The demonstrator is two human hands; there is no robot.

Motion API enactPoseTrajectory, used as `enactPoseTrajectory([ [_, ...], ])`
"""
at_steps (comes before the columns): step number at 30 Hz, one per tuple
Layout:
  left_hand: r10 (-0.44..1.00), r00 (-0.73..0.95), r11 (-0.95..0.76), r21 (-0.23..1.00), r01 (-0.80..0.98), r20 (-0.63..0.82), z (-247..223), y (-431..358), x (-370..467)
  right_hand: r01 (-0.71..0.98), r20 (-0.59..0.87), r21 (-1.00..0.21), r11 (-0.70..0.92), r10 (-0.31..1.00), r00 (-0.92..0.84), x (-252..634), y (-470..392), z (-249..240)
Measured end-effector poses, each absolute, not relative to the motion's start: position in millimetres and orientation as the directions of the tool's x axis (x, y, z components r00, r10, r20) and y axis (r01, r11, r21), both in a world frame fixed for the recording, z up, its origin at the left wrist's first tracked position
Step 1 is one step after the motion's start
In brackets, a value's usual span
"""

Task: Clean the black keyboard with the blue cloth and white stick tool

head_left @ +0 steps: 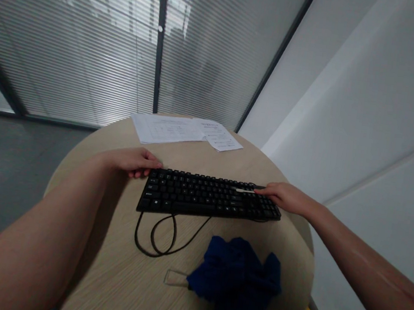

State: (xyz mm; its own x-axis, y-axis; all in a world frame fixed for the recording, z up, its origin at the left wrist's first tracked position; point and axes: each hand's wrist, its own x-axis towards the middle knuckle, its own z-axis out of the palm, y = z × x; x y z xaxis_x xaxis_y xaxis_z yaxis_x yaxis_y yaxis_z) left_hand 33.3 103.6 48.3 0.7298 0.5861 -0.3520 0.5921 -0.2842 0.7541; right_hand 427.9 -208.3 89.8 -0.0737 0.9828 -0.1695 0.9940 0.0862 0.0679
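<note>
Blue cloth point(237, 279) lay nearest on the desk point(117, 274), and beyond it the keyboard point(194, 196) ran lengthwise from the left hand point(136, 162), pinched closed on its far left corner, to the right hand point(281, 194), closed on a pale strip point(244, 190) over the right-side keys.

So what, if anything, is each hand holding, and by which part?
Left hand: the black rectangular keyboard, at its far left corner. Right hand: a slim whitish stick, apparently by its right end.
</note>
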Motion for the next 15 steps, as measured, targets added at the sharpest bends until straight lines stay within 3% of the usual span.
enactPoseTrajectory([
  [7, 0.492, 0.807, -0.307, 0.802, 0.511, -0.326, 38, 115, 31, 0.995, 0.047, 0.07, 0.064, 0.997, -0.068, 452, -223, 112],
  [11, 0.536, 0.785, -0.306, 0.795, 0.524, -0.311, 36, 117, 32, 0.997, 0.351, -0.075, 0.001, 0.936, 0.025, 454, -215, 113],
  [15, 0.634, 0.729, -0.321, 0.771, 0.551, -0.257, 38, 114, 36, 0.951, 0.629, -0.295, -0.086, 0.732, 0.262, 437, -191, 86],
])
